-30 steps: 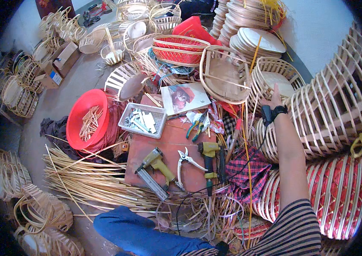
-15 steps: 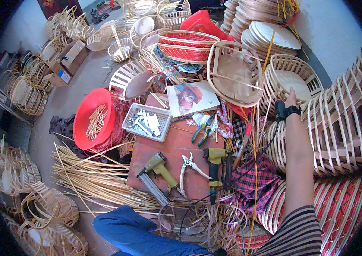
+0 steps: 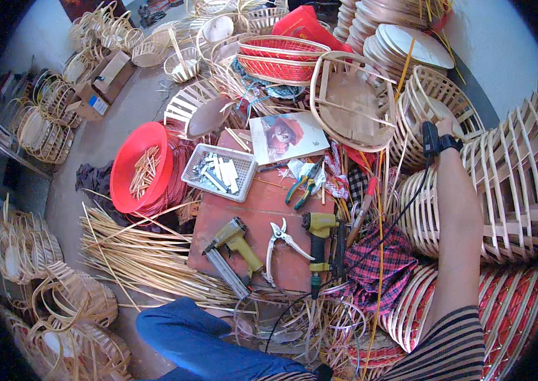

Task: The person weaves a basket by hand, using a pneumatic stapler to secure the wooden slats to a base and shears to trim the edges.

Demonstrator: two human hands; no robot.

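My right arm, in a striped sleeve, stretches out to the right side. My right hand (image 3: 448, 126) is at the rim of a stack of round woven bamboo baskets (image 3: 408, 136). Its fingers are partly hidden and blend with the slats, so their grip is unclear. A black device with a cable (image 3: 431, 138) is strapped at that wrist. An oval basket frame with a handle (image 3: 351, 105) lies left of the stack. My left hand is out of view; a bit of striped sleeve and a black band (image 3: 324, 372) show at the lower edge.
A reddish board (image 3: 269, 206) before me bears two nail guns (image 3: 234, 241) (image 3: 319, 238), pruning shears (image 3: 281, 241), pliers (image 3: 304, 187) and a plastic basket of small pieces (image 3: 199, 190). A red bowl (image 3: 167, 171) holds short sticks. Large nested baskets (image 3: 504, 190) stand right.
My right hand has moved farther out and slightly right, onto the stacked baskets, and turned. The view has shifted slightly. The tools on the board stay as they were.
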